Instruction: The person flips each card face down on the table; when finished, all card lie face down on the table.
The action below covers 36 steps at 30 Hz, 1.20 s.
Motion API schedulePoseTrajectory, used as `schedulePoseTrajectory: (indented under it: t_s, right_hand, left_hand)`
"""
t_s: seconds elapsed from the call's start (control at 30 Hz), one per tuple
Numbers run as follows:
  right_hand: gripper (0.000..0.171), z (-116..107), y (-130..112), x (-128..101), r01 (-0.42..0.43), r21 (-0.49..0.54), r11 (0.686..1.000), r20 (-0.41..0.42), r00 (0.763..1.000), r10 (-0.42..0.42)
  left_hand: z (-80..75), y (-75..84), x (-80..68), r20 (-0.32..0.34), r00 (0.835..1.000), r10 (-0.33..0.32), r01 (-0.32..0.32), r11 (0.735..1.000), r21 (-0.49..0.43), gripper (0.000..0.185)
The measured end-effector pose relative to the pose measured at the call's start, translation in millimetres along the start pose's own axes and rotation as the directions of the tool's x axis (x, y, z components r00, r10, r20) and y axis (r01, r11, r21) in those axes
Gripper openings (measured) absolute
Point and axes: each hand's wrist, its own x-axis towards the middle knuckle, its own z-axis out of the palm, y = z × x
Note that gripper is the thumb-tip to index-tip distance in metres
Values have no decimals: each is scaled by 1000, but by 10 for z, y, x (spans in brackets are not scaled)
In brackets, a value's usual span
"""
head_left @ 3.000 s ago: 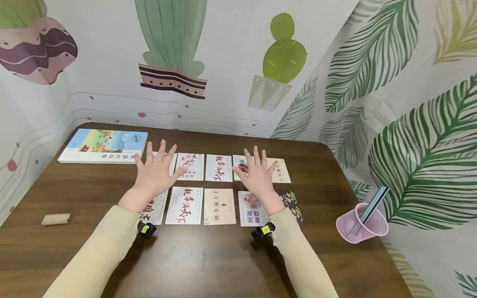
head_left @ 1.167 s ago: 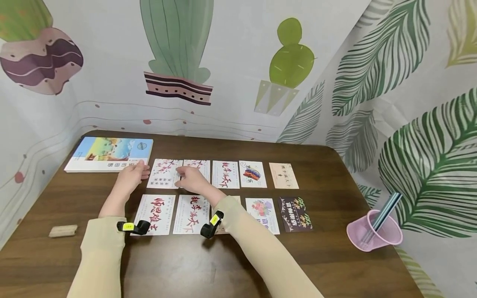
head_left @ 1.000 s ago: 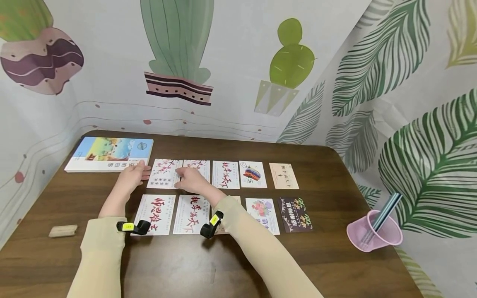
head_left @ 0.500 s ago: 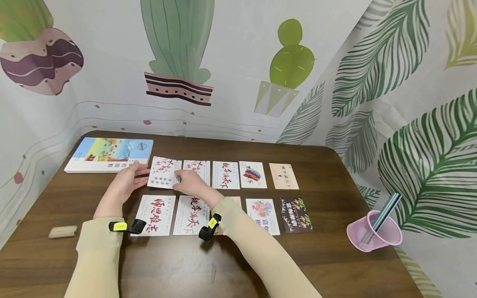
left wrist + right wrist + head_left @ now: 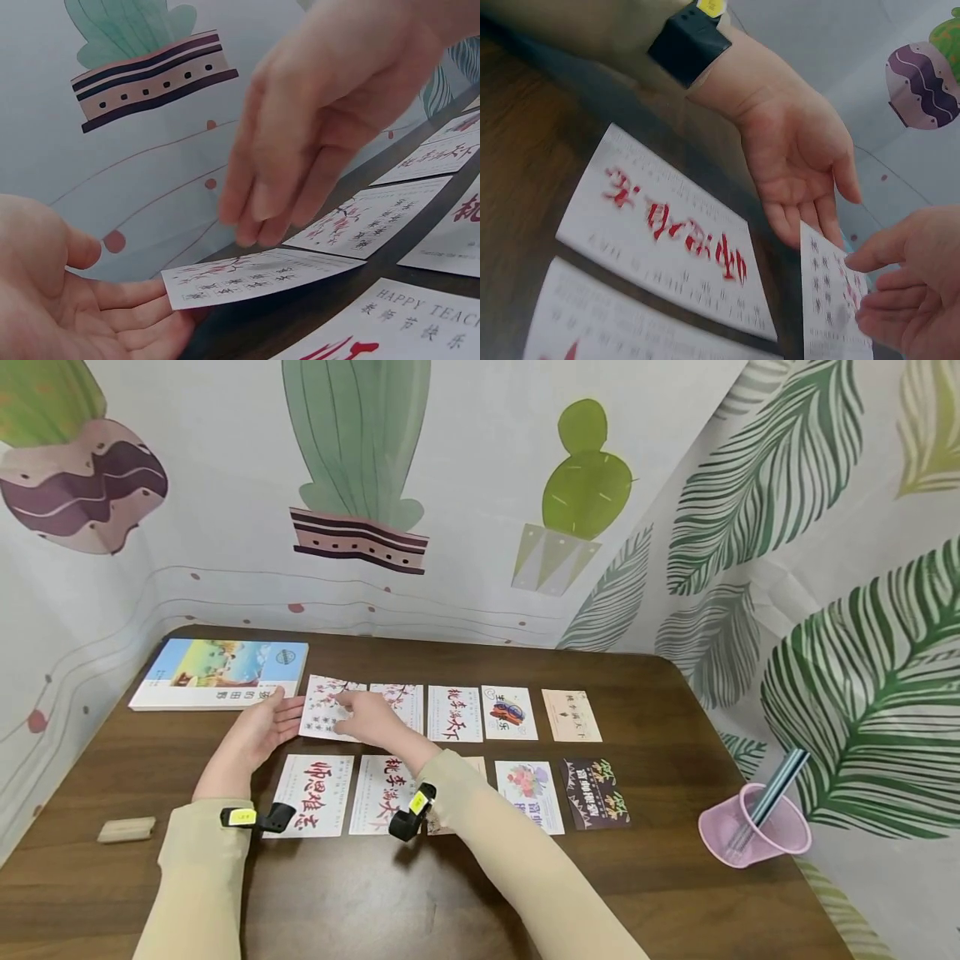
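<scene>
A white greeting card with pink blossom branches [image 5: 324, 714] lies at the left end of the back row, its left edge raised. My left hand [image 5: 257, 732] is palm up, with its straight fingers [image 5: 142, 319] under that edge and the thumb off the card. Over the card's right part is my right hand [image 5: 372, 718], its loosely bent fingers pointing down at the printed face. In the left wrist view, the right hand [image 5: 315, 112] pinches nothing. A similar blossom card [image 5: 369, 217] lies flat just to the right, partly covered by the right hand in the head view.
Several more cards lie in two rows, among them a red-lettered card [image 5: 312, 795] in front and a dark card [image 5: 597, 793] at right. A picture book [image 5: 217, 675] lies back left, a small wooden block [image 5: 126, 829] at left. A pink cup [image 5: 720, 835] holds pens [image 5: 776, 789].
Both hands came from spread over the cards to the blossom card. Its left edge rose onto the left fingers. The right hand left its right edge and moved left above it.
</scene>
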Motion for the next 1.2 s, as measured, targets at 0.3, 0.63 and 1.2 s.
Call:
schedulePoseTrajectory:
  t_s: [0.3, 0.63, 1.2]
  right_hand:
    - [42, 101, -120, 137, -61, 20, 998, -77, 995, 62]
    - [47, 107, -144, 77, -29, 26, 999, -77, 997, 31]
    - [41, -38, -338, 37, 22, 216, 976, -326, 944, 51]
  left_hand:
    - [39, -24, 9, 48, 998, 40, -36, 996, -82, 72]
    - [70, -34, -2, 81, 992, 99, -77, 968, -240, 74]
    - [222, 244, -183, 45, 956, 290, -280, 947, -156, 83]
